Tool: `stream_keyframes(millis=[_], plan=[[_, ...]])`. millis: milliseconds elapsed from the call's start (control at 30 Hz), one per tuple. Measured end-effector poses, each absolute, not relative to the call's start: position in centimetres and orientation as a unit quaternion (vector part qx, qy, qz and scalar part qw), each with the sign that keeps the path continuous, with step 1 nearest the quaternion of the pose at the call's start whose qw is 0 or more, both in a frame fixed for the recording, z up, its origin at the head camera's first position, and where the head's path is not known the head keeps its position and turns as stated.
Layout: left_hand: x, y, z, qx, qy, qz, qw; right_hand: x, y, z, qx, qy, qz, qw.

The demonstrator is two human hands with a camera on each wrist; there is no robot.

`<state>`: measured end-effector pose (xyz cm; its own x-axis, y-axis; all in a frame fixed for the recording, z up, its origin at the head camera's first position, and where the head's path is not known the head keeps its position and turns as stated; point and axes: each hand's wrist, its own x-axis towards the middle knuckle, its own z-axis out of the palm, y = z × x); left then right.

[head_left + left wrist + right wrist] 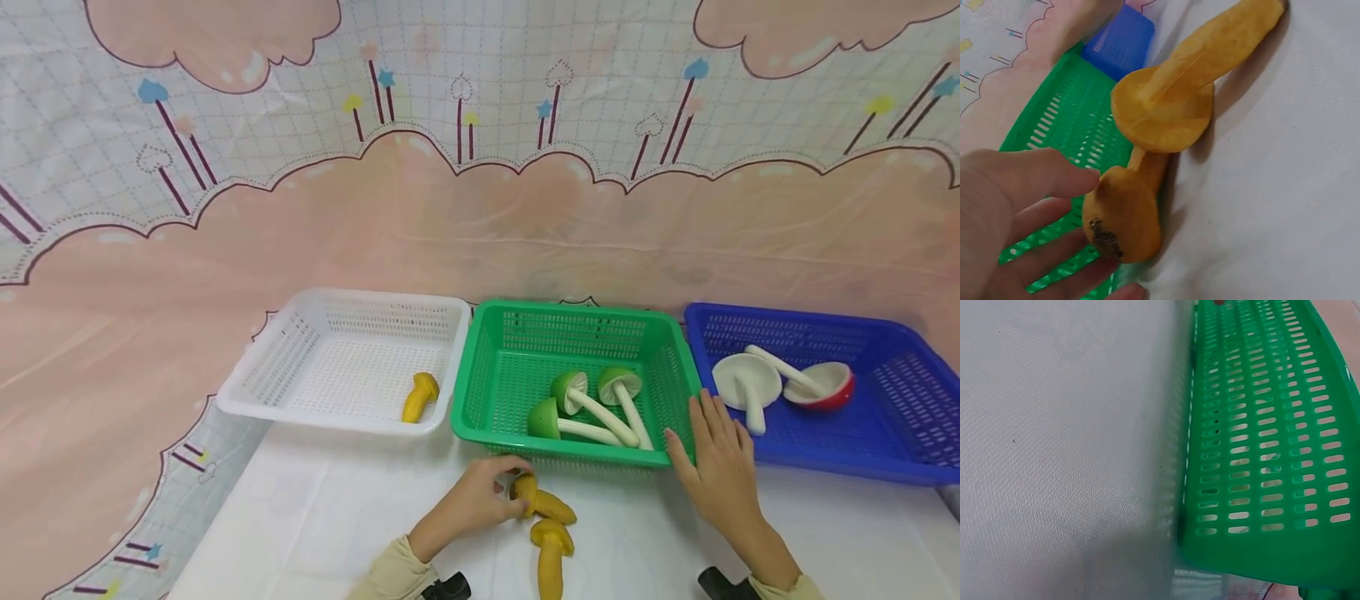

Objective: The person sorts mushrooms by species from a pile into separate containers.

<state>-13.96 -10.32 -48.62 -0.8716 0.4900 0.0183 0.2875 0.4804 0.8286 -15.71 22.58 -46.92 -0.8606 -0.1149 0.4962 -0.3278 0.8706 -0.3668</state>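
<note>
In the head view, my left hand [480, 497] curves its thumb and fingers round the cap of a yellow toy mushroom [553, 505] on the white cloth. The left wrist view shows the thumb at one edge of this dark-specked cap [1124, 215], with fingers partly hidden behind it. A second yellow mushroom [551, 562] lies right beside it, stem toward me. My right hand [718, 467] rests with extended fingers on the right rim of the green basket [480, 358]. Several green-capped mushrooms [592, 408] with white stems lie inside that basket.
To the left stands a white basket [255, 379] holding one yellow mushroom [420, 397]. A blue basket [862, 454] at the right holds a white mushroom [746, 387] and a red-capped one [828, 387]. A patterned cloth [480, 225] hangs behind the baskets.
</note>
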Motion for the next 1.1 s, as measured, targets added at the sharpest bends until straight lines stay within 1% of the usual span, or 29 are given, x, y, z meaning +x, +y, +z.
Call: stream_keyframes(millis=[300,567,967,1100], plan=[[-14.22,-9.69,-49.30,0.259,0.861,0.423,0.114,-15.59,22.50,-47.25,0.114,-0.937,0.225,0.243],[-13.91,-9.88,-49.20,0.220,0.846,0.467,0.130,-15.65,22.44,-47.35,0.116,-0.935,0.226,0.248],[-13.47,-9.84,-48.93,0.237,0.854,0.452,0.106,-15.64,22.53,-47.47,0.114,-0.936,0.224,0.245],[-13.26,-10.07,-48.64,0.248,0.859,0.439,0.086,-15.68,22.53,-47.51,0.117,-0.935,0.223,0.249]])
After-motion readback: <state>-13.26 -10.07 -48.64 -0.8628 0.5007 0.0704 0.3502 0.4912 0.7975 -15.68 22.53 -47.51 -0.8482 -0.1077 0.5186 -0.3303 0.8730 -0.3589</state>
